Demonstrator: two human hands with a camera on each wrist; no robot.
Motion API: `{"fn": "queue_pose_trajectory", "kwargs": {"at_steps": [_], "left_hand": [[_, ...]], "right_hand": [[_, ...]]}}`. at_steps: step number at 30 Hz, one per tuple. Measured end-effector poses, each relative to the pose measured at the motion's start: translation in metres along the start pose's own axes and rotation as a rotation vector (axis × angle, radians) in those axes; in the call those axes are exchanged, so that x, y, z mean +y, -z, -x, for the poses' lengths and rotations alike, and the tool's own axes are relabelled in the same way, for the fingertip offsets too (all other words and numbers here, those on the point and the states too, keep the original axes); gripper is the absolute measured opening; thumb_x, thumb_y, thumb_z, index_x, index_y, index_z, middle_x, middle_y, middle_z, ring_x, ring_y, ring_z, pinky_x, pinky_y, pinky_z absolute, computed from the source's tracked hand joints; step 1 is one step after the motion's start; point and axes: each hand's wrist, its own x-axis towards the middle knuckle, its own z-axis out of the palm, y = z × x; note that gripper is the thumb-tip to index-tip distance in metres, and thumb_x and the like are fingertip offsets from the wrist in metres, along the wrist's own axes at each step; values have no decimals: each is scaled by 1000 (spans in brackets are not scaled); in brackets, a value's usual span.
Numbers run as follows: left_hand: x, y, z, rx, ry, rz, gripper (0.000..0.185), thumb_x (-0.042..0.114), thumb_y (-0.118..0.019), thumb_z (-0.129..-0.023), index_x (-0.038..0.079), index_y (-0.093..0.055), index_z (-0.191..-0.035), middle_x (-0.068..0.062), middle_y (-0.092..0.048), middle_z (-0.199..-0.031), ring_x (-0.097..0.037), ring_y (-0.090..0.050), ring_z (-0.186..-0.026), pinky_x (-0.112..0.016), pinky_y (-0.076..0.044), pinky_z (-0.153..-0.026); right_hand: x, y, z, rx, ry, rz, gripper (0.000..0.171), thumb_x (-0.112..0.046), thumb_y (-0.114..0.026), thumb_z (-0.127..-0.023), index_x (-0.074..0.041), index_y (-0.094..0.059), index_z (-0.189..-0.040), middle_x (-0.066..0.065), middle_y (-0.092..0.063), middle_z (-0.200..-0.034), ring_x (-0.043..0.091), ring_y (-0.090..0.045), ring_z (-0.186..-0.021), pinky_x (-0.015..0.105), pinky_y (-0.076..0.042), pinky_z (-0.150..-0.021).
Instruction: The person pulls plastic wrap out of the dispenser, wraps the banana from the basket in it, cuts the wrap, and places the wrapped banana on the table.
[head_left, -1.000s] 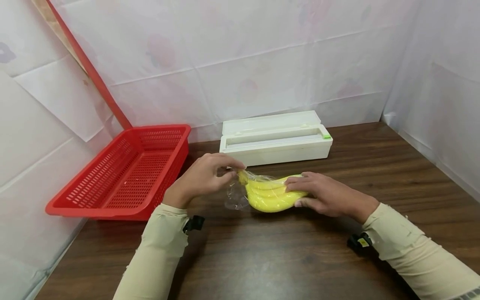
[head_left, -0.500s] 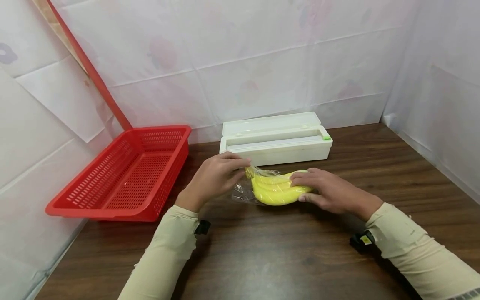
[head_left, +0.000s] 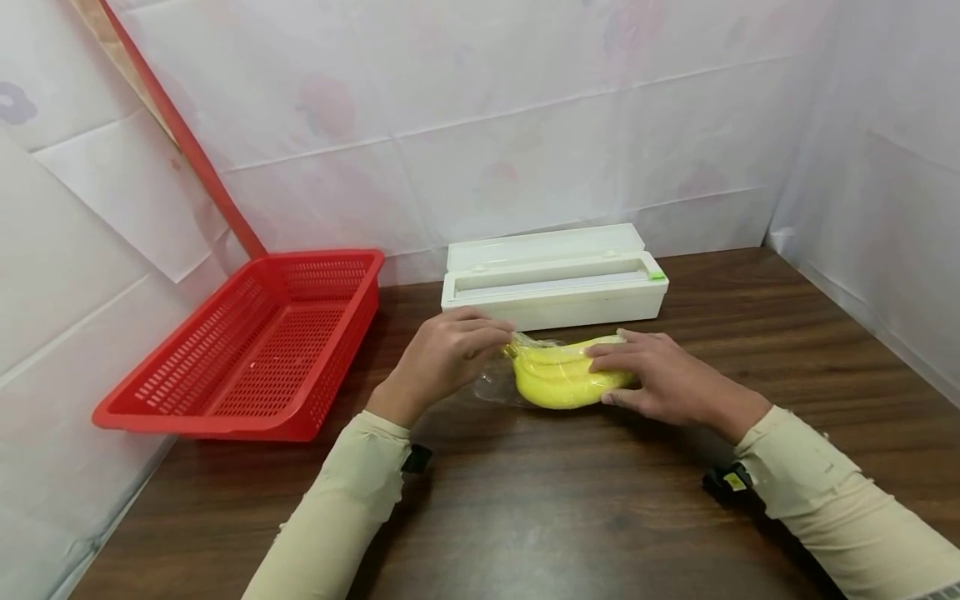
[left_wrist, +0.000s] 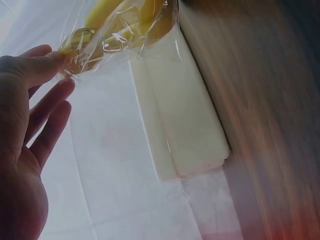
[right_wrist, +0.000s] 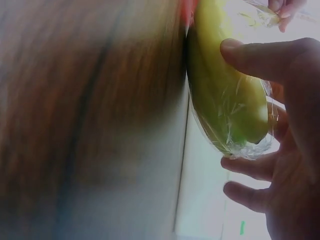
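A bunch of yellow bananas (head_left: 564,377) lies on the wooden table, covered in clear plastic wrap (left_wrist: 107,42). A loose flap of film spreads out to the left of its stem end. My left hand (head_left: 452,360) pinches the wrap at the stem with thumb and fingertips; the left wrist view shows the other fingers apart from it. At the opposite end, my right hand (head_left: 667,379) grips the bunch, its thumb (right_wrist: 250,57) on the near side and fingers over the far side. The banana tips are partly hidden by the right hand in the head view.
Behind the bananas stands a long white wrap dispenser box (head_left: 558,310) with its lid raised. To the left, a red perforated basket (head_left: 303,421) sits near the wall, a red pole (head_left: 183,133) rising behind it. Sheeted walls border the brown table (head_left: 570,508).
The bananas and my left hand have shifted to the right and slightly away from me. My right hand has moved a little the same way, still gripping the bunch.
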Motion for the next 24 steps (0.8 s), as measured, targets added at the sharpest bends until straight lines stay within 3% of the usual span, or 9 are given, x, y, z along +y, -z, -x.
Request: {"fn": "queue_pose_trajectory", "kwargs": {"at_steps": [4,8,17,24], "left_hand": [[2,-2,-2,14,-10,-3,14,4,-79,-85,9,-80,-97,-1,-75,-105,-16,-69,-100,-30,-54,-88],[5,-3,-5,11,-17,11,13,7,-82,-84,9,-79,-96,-2,-75,-105,-16,-68,-100,-30,-54,-89],[11,-3,-11,-16,-24,8,16,9,-81,-84,9,-79,-100,0,-75,-106,-14,-66,-99,-28,-53,-89],[16,-6,-13,-8,-32,-6,12,7,-79,-86,9,-79,-99,0,-75,-106,-13,-65,-98,-27,-53,-88]], "right_hand": [[-3,0,-1,11,-17,21,35,-29,-79,-87,-16,-72,-119,5,-59,-140,47,-39,-137,67,-25,-105],[-8,1,-3,40,-34,23,36,-33,-77,-88,-16,-70,-119,5,-58,-141,40,-40,-138,66,-23,-108],[-20,-5,-17,160,-117,-48,36,-24,-71,-95,-5,-66,-125,10,-64,-126,34,-53,-125,56,-40,-103],[-21,-9,-29,124,-219,-39,40,-26,-71,-95,-3,-66,-127,15,-63,-128,34,-54,-124,54,-43,-102]]}}
